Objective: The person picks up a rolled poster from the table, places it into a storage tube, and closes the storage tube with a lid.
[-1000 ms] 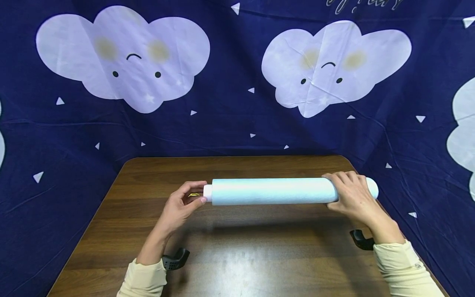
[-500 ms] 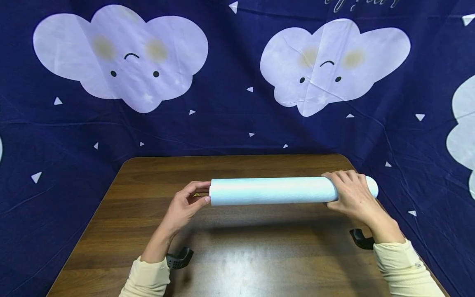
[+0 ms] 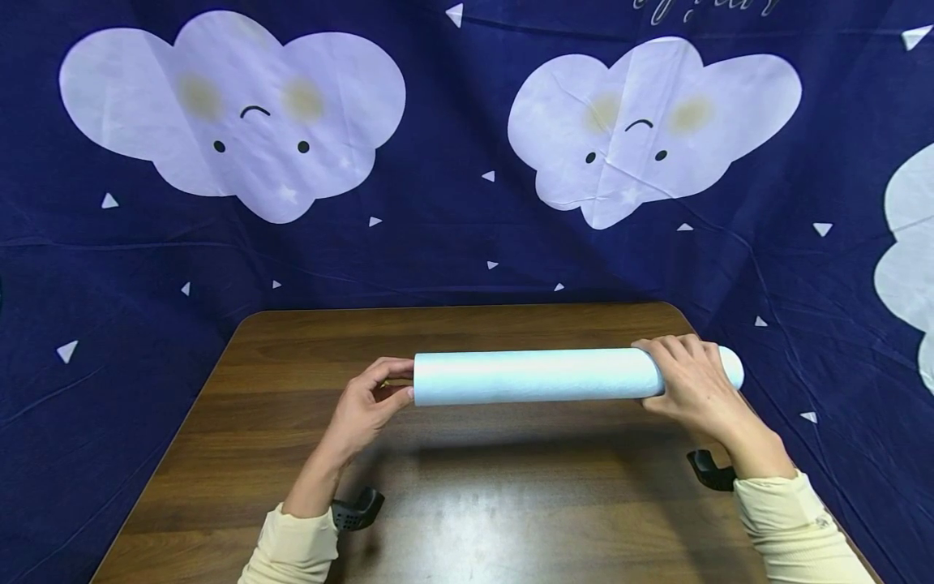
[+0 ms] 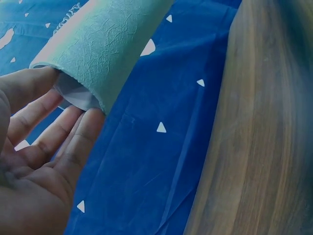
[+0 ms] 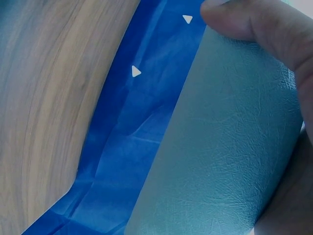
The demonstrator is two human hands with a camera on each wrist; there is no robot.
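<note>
White inner piece no longer sticks out the left end of the pale-blue textured cylinder; looks seated inside. Cylinder's held level above the brown wood-grain worktop: right hand gripping near one end, left hand fingers spread, touching the other's rim. Navy cloud-print cloth behind.

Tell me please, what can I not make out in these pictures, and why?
Head: the part of the roll under the right hand, which covers it.
Head: the writing, cut by the top edge.
Left wrist: deep inside the roll, behind its rim and the left hand.
Right wrist: most of the right hand, beyond the right edge.
</note>
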